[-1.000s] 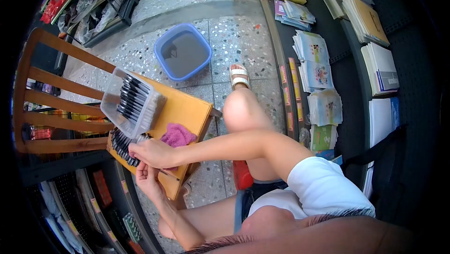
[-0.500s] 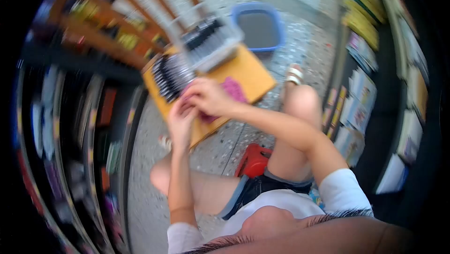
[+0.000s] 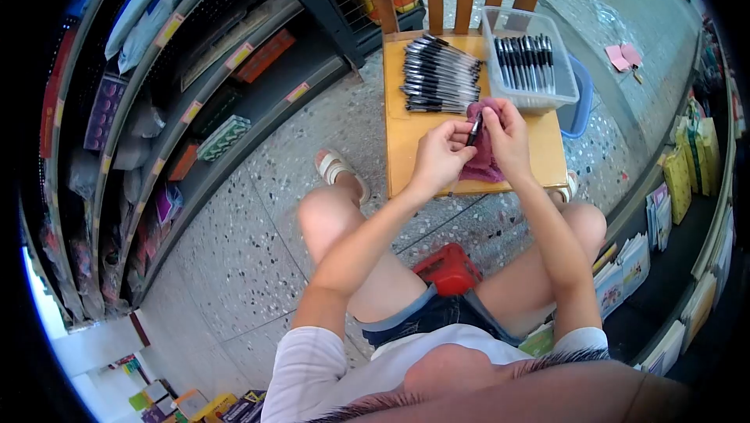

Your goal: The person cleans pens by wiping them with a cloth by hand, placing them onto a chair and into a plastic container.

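My left hand (image 3: 440, 156) pinches a black pen (image 3: 474, 129) that stands at a slant between my two hands. On its other side, my right hand (image 3: 508, 140) has its fingers closed on the purple cloth (image 3: 484, 164) near the pen's upper end. The cloth hangs between the hands over the front of the wooden chair seat (image 3: 406, 159). A fanned pile of black and clear pens (image 3: 441, 73) lies on the seat at the back left. To its right, a clear plastic box (image 3: 533, 100) holds several more pens in a row.
A blue basin (image 3: 581, 99) shows partly behind the box on the speckled floor. Beneath me is a red stool (image 3: 448, 269). Stocked shelves (image 3: 269, 83) rise on the left, and others with paper goods (image 3: 625, 271) run along the right. Pink papers (image 3: 623, 57) lie on the floor.
The view has turned, bringing the chair to the upper centre. My hands have moved away from the pen pile to the seat's front, where the pen and cloth now show between them.
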Demonstrator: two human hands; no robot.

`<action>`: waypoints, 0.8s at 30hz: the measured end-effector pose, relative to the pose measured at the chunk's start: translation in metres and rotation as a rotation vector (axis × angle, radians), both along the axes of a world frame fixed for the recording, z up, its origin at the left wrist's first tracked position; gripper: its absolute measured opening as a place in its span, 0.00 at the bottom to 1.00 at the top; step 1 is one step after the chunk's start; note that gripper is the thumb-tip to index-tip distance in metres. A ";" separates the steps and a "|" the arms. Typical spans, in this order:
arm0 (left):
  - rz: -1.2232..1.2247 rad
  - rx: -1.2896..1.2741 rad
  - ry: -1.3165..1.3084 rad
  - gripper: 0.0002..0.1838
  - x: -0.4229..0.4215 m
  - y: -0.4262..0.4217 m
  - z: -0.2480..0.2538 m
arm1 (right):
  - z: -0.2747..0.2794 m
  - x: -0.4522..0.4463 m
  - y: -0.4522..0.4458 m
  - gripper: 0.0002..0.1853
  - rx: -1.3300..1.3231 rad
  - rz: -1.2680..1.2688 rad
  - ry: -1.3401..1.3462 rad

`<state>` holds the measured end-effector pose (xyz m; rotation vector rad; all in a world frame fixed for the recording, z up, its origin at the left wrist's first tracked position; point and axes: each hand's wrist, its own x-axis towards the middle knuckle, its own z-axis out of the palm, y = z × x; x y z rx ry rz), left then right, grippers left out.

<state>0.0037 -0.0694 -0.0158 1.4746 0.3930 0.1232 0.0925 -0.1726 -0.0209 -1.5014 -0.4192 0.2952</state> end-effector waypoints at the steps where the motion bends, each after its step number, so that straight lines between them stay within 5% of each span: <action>1: 0.011 0.022 -0.015 0.17 -0.001 0.001 -0.002 | 0.008 -0.002 0.001 0.06 0.084 0.037 0.052; 6: 0.098 0.015 -0.062 0.17 -0.003 0.013 0.001 | 0.005 -0.001 -0.002 0.04 0.122 0.294 0.118; 10: 0.072 0.053 -0.043 0.16 -0.006 0.014 0.005 | 0.006 0.006 -0.002 0.05 0.083 0.349 -0.156; 24: -0.017 0.046 -0.015 0.18 0.001 -0.005 -0.001 | 0.019 0.007 -0.011 0.05 -0.140 0.097 -0.229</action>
